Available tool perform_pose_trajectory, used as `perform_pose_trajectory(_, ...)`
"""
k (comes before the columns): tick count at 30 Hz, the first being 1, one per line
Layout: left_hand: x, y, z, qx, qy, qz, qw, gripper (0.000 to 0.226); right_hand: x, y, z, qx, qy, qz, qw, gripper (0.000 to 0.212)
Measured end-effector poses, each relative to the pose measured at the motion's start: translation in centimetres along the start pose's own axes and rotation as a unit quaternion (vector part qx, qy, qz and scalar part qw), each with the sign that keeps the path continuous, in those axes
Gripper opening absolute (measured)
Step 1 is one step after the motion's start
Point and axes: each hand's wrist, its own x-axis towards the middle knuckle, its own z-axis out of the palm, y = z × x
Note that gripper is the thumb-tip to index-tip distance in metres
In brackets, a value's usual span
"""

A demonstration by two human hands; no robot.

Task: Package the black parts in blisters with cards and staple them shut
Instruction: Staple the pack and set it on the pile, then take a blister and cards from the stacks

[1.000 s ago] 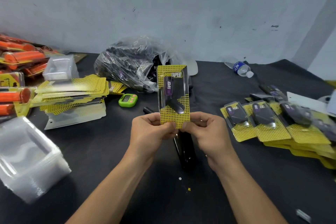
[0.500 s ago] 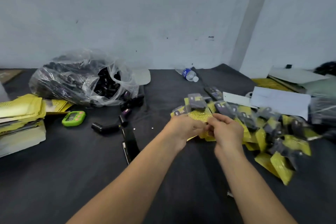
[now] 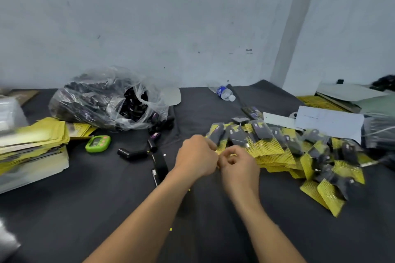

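Note:
My left hand (image 3: 196, 156) and my right hand (image 3: 239, 165) meet at the left end of a pile of finished packs (image 3: 299, 156), which are yellow cards with black parts under clear blisters. Both hands have curled fingers and pinch the lower yellow edge of the nearest blister pack (image 3: 218, 134), which lies on the pile. A clear bag of black parts (image 3: 102, 102) sits at the back left. Loose black parts (image 3: 132, 153) lie in front of it. The black stapler (image 3: 159, 166) lies just left of my left wrist. Yellow cards (image 3: 32, 139) are stacked at the far left.
A green timer (image 3: 98, 143) lies beside the card stack. Clear blisters (image 3: 8, 113) stand at the left edge. A water bottle (image 3: 224, 93) lies at the back, and white sheets (image 3: 329, 119) lie behind the pile. The table has a dark cloth (image 3: 85, 209).
The pack that both hands held upright in front of me has been carried right and laid down on the pile of finished packs. The camera has swung right.

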Motion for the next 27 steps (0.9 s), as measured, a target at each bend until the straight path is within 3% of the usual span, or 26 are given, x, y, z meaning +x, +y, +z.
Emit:
perform_pose_trajectory(7,-3.1,-2.3,-11.0,0.035,0.147,0.032,0.988,0.011,-3.2,-8.3,5.2,0.065,-0.13,-0.092,0.985,0.013)
perform_pose_trajectory(9,-4.0,-3.7,-13.1,0.073,0.191,0.021,0.979,0.027,-4.2,-11.0,7.2,0.063,-0.177,-0.113,0.976,0.014)
perform_pose_trajectory(12,-5.0,-6.7,-16.5,0.198,0.262,-0.014,0.945,0.036,-5.9,-14.7,11.3,0.038,-0.258,-0.131,0.956,0.013)
perform_pose_trajectory(15,-6.8,-10.3,-21.4,0.292,0.335,-0.049,0.895,0.033,-8.3,-17.8,15.7,-0.005,-0.345,-0.166,0.924,0.031)
perform_pose_trajectory(18,-8.9,-13.5,-25.8,0.337,0.38,-0.089,0.857,0.025,-11.2,-20.7,19.1,-0.028,-0.411,-0.202,0.888,0.019)
perform_pose_trajectory(20,-10.5,-15.8,-28.3,0.337,0.372,-0.136,0.854,0.018,-13.0,-22.4,20.6,-0.058,-0.45,-0.214,0.865,0.025)
perform_pose_trajectory(24,-13.5,-20.7,-31.7,0.317,0.26,-0.23,0.883,0.024,-16.1,-23.7,22.0,-0.192,-0.479,-0.302,0.802,0.031)
perform_pose_trajectory(27,-14.7,-23.2,-31.4,0.295,0.238,-0.252,0.89,0.032,-17.7,-22.9,22.2,-0.215,-0.416,-0.34,0.815,0.023)
